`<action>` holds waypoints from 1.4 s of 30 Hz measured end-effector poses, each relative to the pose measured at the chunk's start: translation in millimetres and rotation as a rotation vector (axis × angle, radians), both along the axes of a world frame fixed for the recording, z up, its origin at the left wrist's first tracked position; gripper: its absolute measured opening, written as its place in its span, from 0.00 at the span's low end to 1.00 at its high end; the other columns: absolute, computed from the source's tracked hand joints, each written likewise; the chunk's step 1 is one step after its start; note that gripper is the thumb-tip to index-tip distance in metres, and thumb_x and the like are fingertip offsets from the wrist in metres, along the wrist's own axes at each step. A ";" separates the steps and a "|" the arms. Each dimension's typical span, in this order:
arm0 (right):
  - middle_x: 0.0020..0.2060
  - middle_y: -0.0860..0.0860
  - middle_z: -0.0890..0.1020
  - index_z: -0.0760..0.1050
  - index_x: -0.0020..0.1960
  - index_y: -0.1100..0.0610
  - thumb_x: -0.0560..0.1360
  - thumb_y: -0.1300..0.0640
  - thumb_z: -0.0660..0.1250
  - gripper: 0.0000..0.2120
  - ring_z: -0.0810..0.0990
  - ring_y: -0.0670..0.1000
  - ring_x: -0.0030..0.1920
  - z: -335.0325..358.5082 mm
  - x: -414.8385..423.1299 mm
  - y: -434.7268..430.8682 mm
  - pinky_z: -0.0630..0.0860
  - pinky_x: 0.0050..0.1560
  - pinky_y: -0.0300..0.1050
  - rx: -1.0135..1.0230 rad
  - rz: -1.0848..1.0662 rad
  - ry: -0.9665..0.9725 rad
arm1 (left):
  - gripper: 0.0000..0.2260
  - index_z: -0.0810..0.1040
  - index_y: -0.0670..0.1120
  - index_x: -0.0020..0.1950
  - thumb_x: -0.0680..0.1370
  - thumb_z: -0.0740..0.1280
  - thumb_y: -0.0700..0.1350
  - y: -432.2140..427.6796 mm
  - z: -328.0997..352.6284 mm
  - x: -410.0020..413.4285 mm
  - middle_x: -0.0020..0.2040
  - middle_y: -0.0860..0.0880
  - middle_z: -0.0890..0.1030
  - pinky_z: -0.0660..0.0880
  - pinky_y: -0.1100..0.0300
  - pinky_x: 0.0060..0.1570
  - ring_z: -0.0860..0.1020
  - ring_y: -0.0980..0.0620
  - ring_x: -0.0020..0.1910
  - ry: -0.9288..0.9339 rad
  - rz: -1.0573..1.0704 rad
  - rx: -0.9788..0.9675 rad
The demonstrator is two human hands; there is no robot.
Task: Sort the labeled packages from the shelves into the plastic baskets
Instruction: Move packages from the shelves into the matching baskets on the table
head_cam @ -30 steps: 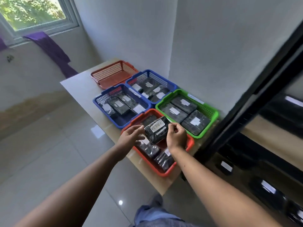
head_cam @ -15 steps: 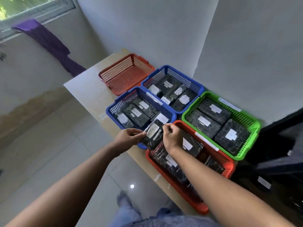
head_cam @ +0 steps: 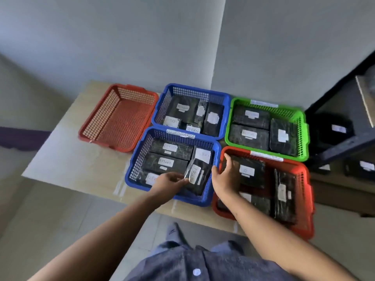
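Note:
A black wrapped package (head_cam: 197, 178) with a white label lies tilted in the near blue basket (head_cam: 134, 161), among several other labeled packages. My left hand (head_cam: 169, 182) pinches the package's clear wrap at its left edge. My right hand (head_cam: 225, 177) is open, fingers straight, just right of the package over the rim between the blue basket and the near red basket (head_cam: 304, 199). It has let go of the package.
On the wooden table (head_cam: 67, 159) stand an empty orange basket (head_cam: 117, 118), a far blue basket (head_cam: 162, 102) and a green basket (head_cam: 302, 128), the last two with packages. A black shelf (head_cam: 345, 142) at the right carries more labeled packages.
Both hands carried the package from over the near red basket leftward and set it down in the near blue basket. My right hand released it and opened. The camera turned left and down.

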State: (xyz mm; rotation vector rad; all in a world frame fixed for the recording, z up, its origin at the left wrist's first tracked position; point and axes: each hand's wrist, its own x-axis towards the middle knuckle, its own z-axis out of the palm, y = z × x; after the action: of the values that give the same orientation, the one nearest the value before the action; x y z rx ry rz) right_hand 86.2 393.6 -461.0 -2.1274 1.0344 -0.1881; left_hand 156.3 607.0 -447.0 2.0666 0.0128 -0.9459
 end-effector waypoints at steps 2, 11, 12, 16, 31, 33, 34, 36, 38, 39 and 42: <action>0.71 0.57 0.72 0.66 0.81 0.53 0.80 0.50 0.71 0.32 0.71 0.57 0.72 -3.3 -4.5 7.3 0.68 0.73 0.52 0.046 -0.018 0.066 | 0.20 0.87 0.52 0.58 0.75 0.76 0.64 -3.6 -5.5 -2.0 0.47 0.56 0.88 0.83 0.54 0.54 0.86 0.57 0.47 -0.028 -0.051 0.033; 0.69 0.52 0.76 0.69 0.80 0.50 0.84 0.47 0.65 0.26 0.77 0.56 0.68 -25.5 -16.1 26.3 0.77 0.66 0.53 0.011 -0.082 0.121 | 0.17 0.86 0.50 0.58 0.78 0.74 0.60 -17.0 -13.0 -0.2 0.49 0.53 0.86 0.77 0.59 0.48 0.82 0.53 0.48 -0.224 -0.297 0.232; 0.69 0.52 0.76 0.69 0.79 0.50 0.84 0.47 0.65 0.25 0.78 0.56 0.67 -26.5 -16.1 26.2 0.78 0.66 0.53 -0.002 -0.079 0.124 | 0.16 0.86 0.49 0.57 0.79 0.74 0.60 -18.0 -12.9 0.7 0.48 0.52 0.86 0.79 0.58 0.48 0.82 0.51 0.48 -0.240 -0.348 0.261; 0.66 0.52 0.77 0.70 0.79 0.51 0.83 0.46 0.65 0.25 0.79 0.56 0.64 -32.3 -16.8 24.3 0.79 0.62 0.54 -0.042 -0.068 0.143 | 0.15 0.86 0.47 0.56 0.81 0.71 0.58 -20.0 -18.3 5.2 0.46 0.48 0.86 0.80 0.55 0.45 0.82 0.47 0.46 -0.247 -0.480 0.320; 0.63 0.50 0.77 0.69 0.79 0.49 0.83 0.44 0.64 0.25 0.81 0.55 0.58 -31.2 -18.6 20.4 0.81 0.54 0.51 -0.062 -0.020 0.166 | 0.16 0.84 0.44 0.53 0.80 0.72 0.58 -31.9 -19.6 4.8 0.46 0.45 0.86 0.80 0.54 0.45 0.84 0.43 0.47 -0.394 -0.485 0.353; 0.64 0.50 0.77 0.69 0.79 0.50 0.84 0.44 0.64 0.26 0.81 0.55 0.59 -30.6 -18.9 18.6 0.81 0.56 0.53 -0.056 -0.004 0.172 | 0.12 0.85 0.44 0.54 0.79 0.73 0.52 -32.0 -20.3 5.2 0.48 0.45 0.86 0.80 0.54 0.46 0.84 0.43 0.48 -0.374 -0.473 0.357; 0.64 0.50 0.77 0.69 0.79 0.51 0.84 0.44 0.64 0.26 0.81 0.55 0.60 -29.9 -19.1 18.2 0.80 0.57 0.52 -0.052 0.003 0.172 | 0.10 0.85 0.45 0.54 0.79 0.73 0.51 -31.7 -20.7 5.6 0.48 0.45 0.86 0.81 0.54 0.46 0.84 0.43 0.48 -0.372 -0.470 0.358; 0.65 0.50 0.77 0.69 0.79 0.51 0.84 0.44 0.64 0.26 0.80 0.55 0.61 -30.1 -19.3 17.4 0.80 0.57 0.51 -0.043 0.010 0.169 | 0.08 0.86 0.45 0.52 0.78 0.72 0.48 -30.0 -21.8 6.3 0.46 0.45 0.87 0.82 0.53 0.45 0.84 0.43 0.46 -0.379 -0.472 0.362; 0.66 0.51 0.76 0.68 0.80 0.52 0.84 0.43 0.64 0.27 0.80 0.55 0.62 -31.4 -19.6 16.9 0.80 0.58 0.52 -0.035 0.019 0.171 | 0.06 0.87 0.45 0.50 0.77 0.72 0.46 -28.5 -23.1 7.0 0.44 0.46 0.87 0.83 0.53 0.43 0.84 0.44 0.44 -0.399 -0.480 0.372; 0.66 0.51 0.76 0.67 0.80 0.52 0.84 0.43 0.64 0.28 0.79 0.55 0.62 -32.6 -20.0 16.7 0.80 0.58 0.53 -0.038 0.029 0.171 | 0.06 0.87 0.46 0.50 0.77 0.72 0.45 -28.0 -24.1 7.7 0.43 0.46 0.86 0.83 0.53 0.42 0.84 0.45 0.42 -0.410 -0.482 0.376; 0.66 0.51 0.75 0.66 0.80 0.53 0.84 0.43 0.63 0.28 0.78 0.55 0.63 -35.1 -21.1 16.6 0.80 0.59 0.52 -0.039 0.053 0.166 | 0.06 0.86 0.49 0.52 0.77 0.71 0.45 -27.1 -25.5 7.9 0.43 0.49 0.86 0.83 0.54 0.40 0.83 0.46 0.41 -0.450 -0.461 0.379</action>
State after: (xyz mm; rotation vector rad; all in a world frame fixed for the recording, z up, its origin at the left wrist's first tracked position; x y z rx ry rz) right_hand 65.1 410.3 -496.1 -2.2327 1.0755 -0.0057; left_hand 164.2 580.0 -472.5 2.6637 -0.5834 -0.7562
